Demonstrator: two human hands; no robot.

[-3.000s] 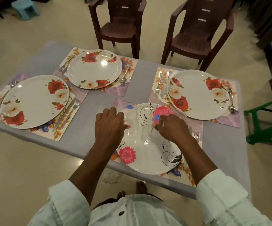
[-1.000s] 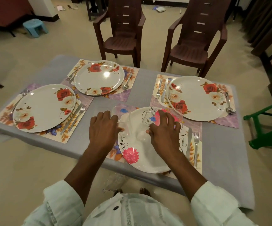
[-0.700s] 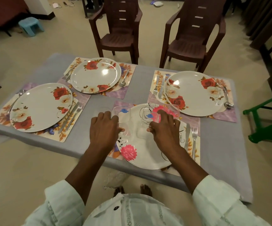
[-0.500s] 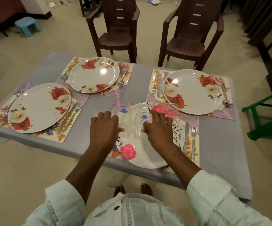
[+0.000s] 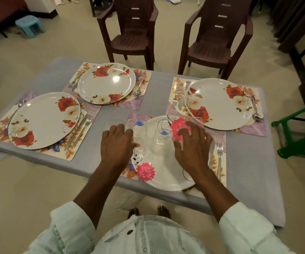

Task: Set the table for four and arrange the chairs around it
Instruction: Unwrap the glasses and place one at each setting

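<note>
Clear glasses (image 5: 161, 137) stand on my near plate (image 5: 159, 171), staged there, I judge, for handing round. My left hand (image 5: 117, 143) has its grip curled on one at the plate's left edge; my right hand (image 5: 192, 145) hovers fingers apart over another, holding nothing. Three rose plates (image 5: 219, 103) sit set on the worktop (image 5: 247, 162); two chairs (image 5: 129, 30) stand beyond.
</note>
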